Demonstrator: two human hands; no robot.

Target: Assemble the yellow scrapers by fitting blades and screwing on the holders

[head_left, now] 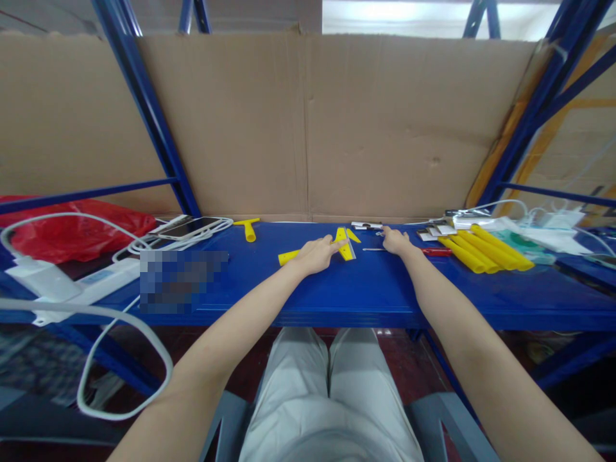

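Blue metal tabletop [312,295], backed by creased cardboard [394,128]. One yellow T-shaped tool [344,249] sits in the left hand [317,255], fingers closed round it; another T-shaped piece [249,230] lies beyond, to that hand's left. Whether the right hand [395,240] grips anything, I cannot tell. One red-handled screwdriver [437,252] passes beneath it; right of that, four smooth yellow tubes [501,247].

We get soft, even light on the cardboard [385,128], glare from the opening [409,18] at 1 o'clock, and dimness over the floor [399,362] towards 5; wide-angle distortion splays the posts [147,106] at 10 and 2, blur smears the edge near 8, and pixelation hides a patch [168,279] between 8 and 9
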